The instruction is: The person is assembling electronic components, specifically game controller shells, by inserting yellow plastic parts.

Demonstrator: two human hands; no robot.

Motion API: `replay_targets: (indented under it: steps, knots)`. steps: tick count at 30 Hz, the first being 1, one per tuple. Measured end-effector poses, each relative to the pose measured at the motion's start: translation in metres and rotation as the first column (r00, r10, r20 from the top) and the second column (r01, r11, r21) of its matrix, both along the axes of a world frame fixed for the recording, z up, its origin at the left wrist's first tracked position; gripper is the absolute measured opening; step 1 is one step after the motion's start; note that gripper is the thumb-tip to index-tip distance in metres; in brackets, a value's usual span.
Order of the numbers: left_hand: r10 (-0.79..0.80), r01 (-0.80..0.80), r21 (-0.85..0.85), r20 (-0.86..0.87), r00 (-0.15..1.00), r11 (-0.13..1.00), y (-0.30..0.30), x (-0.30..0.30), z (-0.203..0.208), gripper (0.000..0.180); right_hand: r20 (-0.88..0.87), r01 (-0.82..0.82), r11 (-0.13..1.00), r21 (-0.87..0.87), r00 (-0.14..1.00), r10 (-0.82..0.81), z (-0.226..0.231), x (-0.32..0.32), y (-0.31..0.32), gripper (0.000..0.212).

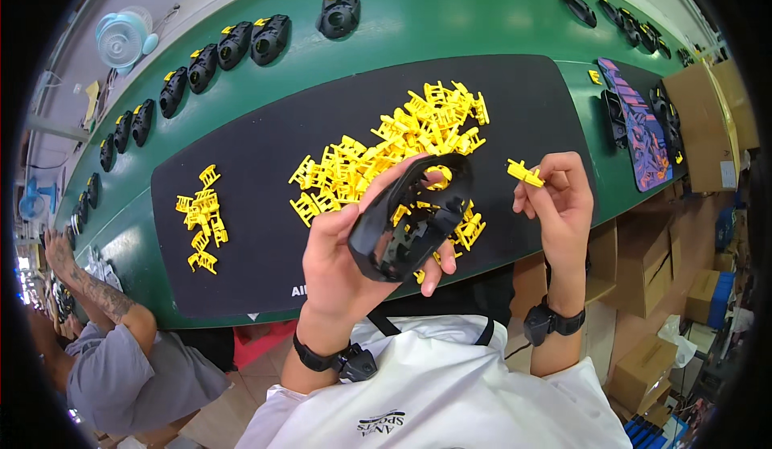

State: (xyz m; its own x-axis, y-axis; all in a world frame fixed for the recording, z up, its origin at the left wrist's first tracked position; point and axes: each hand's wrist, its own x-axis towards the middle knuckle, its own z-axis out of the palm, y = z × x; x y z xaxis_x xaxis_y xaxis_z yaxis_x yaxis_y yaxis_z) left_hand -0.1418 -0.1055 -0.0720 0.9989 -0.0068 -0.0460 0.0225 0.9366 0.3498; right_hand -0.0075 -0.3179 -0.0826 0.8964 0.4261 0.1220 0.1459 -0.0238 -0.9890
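My left hand is wrapped round a hollow black plastic shell, its cut-out inner side turned up. Through its openings some yellow shows. Off to the right, my right hand pinches a small yellow plastic clip between thumb and fingertips, apart from the shell. Behind and partly under the shell lies a heap of the same yellow clips on a black mat. A smaller group of yellow clips rests on the mat's left part.
Along the green table's far edge stand several black shells with yellow tips. At the right lie a patterned purple board, more black shells and a cardboard box. A co-worker sits at the left.
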Motion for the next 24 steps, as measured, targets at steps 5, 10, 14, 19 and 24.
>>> replay_targets:
  steps: [5, 10, 14, 19, 24]
  knots:
    - [-0.052, 0.059, -0.035, 0.174, 0.983, 0.998, -0.009, 0.006, -0.013, 0.078, -0.138, -0.127, 0.960, 0.250, 0.977, 0.165, 0.021, -0.003, -0.006, 0.014]
    - [-0.124, 0.118, 0.047, 0.151, 0.981, 0.992, -0.017, 0.008, -0.013, 0.080, -0.194, 0.068, 0.960, 0.272, 0.981, -0.014, 0.056, -0.025, 0.003, 0.035]
    - [-0.140, 0.137, 0.170, 0.005, 0.990, 0.976, -0.020, -0.001, -0.003, 0.099, 0.019, -0.224, 0.973, 0.058, 0.975, 0.223, 0.057, -0.019, 0.002, 0.021]
    - [-0.115, 0.090, 0.449, 0.028, 0.993, 0.889, -0.031, -0.001, -0.004, 0.086, 0.281, -0.104, 0.945, -0.311, 0.939, 0.196, 0.063, -0.023, 0.021, 0.020]
    - [-0.121, 0.097, 0.555, 0.006, 0.993, 0.826, -0.029, 0.003, -0.005, 0.081, 0.454, 0.008, 0.948, -0.319, 0.879, 0.145, 0.060, -0.026, 0.025, 0.022]
